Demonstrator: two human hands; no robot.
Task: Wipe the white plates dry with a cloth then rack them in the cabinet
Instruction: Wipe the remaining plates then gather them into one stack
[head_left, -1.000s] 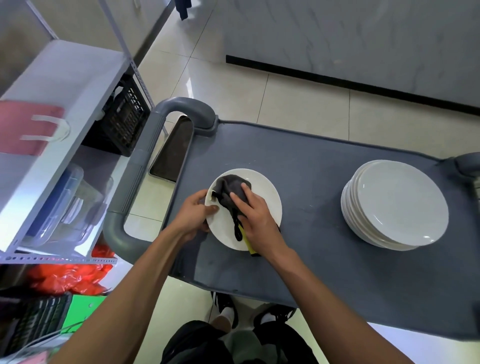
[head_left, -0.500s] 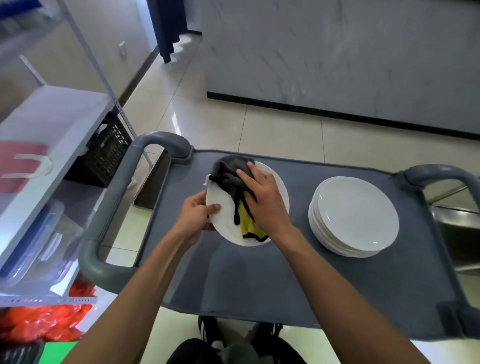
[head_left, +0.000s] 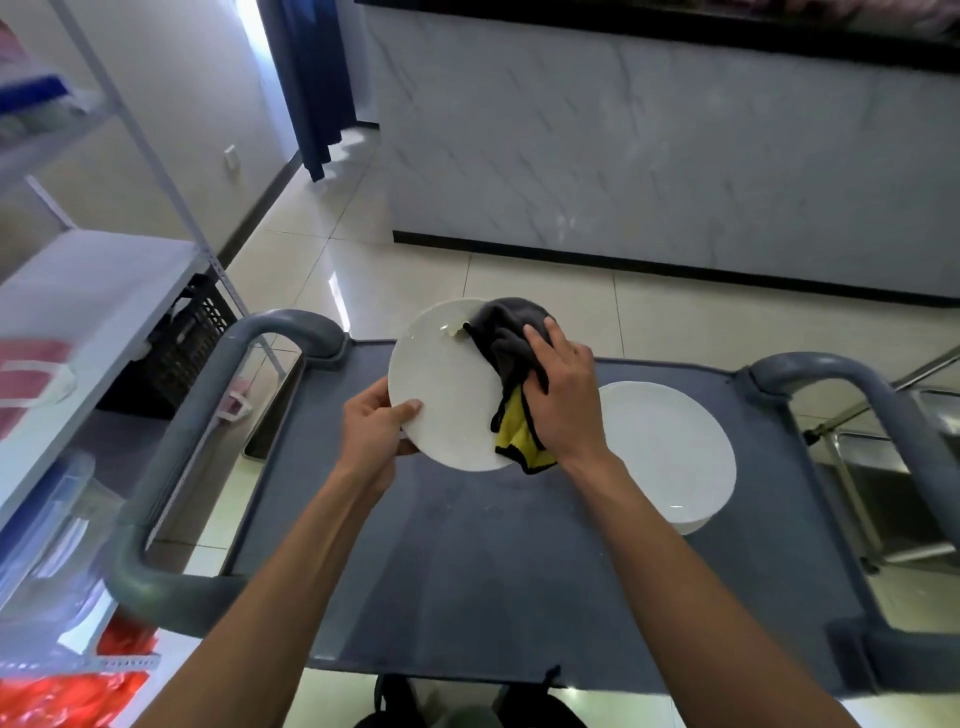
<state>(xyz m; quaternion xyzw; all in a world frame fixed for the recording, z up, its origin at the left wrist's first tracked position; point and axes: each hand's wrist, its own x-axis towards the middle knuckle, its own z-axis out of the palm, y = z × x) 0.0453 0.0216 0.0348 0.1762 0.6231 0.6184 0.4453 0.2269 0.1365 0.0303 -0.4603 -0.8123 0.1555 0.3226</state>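
White round ceramic plate (head_left: 447, 384) held tilted above grey cart top (head_left: 467, 571); wiping step in hand. Left hand (head_left: 376, 426) pinching plate rim. Right hand (head_left: 563, 395) curled round grey-and-yellow microfibre cloth (head_left: 506, 358), pressing it to plate face. Next: finish drying, then rack. Stack of white plates (head_left: 670, 457) waiting alongside.

**Open cart top in front, blocked at both sides**

The grey cart top (head_left: 467, 571) lies bare between the forearms and toward the near edge. On the right, the stack of plates (head_left: 670, 457) takes up room, and past it rises the right cart handle (head_left: 852, 395). The left cart handle (head_left: 176, 431) arches along the left side, with the shelf rack (head_left: 93, 291) just beyond it. The marble counter (head_left: 649, 156) closes off the far side across open floor.
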